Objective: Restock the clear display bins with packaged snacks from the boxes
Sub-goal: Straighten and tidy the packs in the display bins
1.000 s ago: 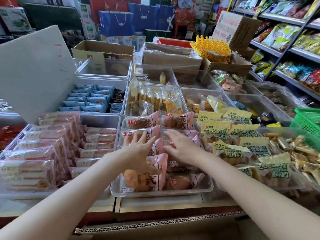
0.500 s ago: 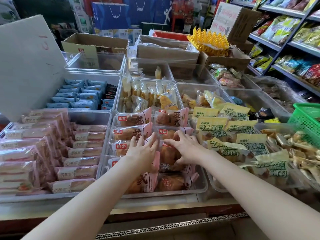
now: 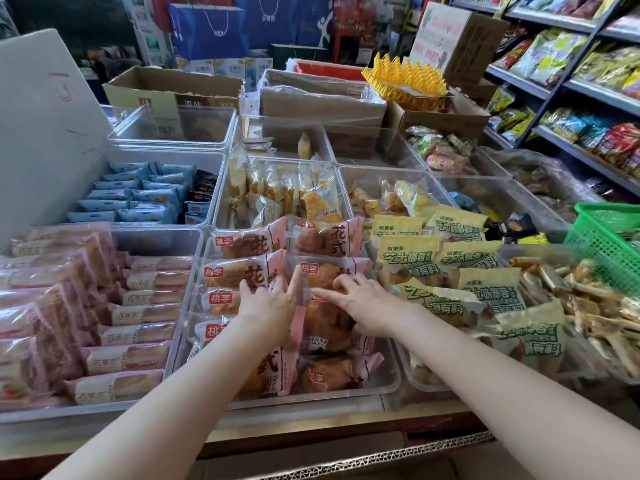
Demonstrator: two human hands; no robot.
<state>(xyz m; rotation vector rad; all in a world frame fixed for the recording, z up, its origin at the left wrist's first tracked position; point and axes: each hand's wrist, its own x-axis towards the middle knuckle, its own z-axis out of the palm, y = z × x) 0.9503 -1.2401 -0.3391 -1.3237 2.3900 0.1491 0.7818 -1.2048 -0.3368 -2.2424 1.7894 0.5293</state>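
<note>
The clear bin [image 3: 389,384] in the middle front holds two rows of pink bread packets [image 3: 249,242] with red labels. My left hand [image 3: 268,308] lies on the left row, fingers straight and spread, pressing the packets. My right hand [image 3: 365,304] is just beside it on the right row. Its fingers curl over the top of one pink bread packet [image 3: 323,329] and its thumb sits at the packet's right side. Both forearms reach in from the bottom edge.
To the left is a bin of pink sandwich packets [image 3: 135,315], to the right yellow-green packets [image 3: 490,289]. Blue packets [image 3: 131,195] and other bins lie behind. Also here: a green basket [image 3: 609,237] at right, cardboard boxes [image 3: 173,88] at the back, and a box edge [image 3: 363,460] below.
Both hands have come closer together over the pink bread packets. The right hand's fingers have curled onto one packet, and the left hand has flattened on its row.
</note>
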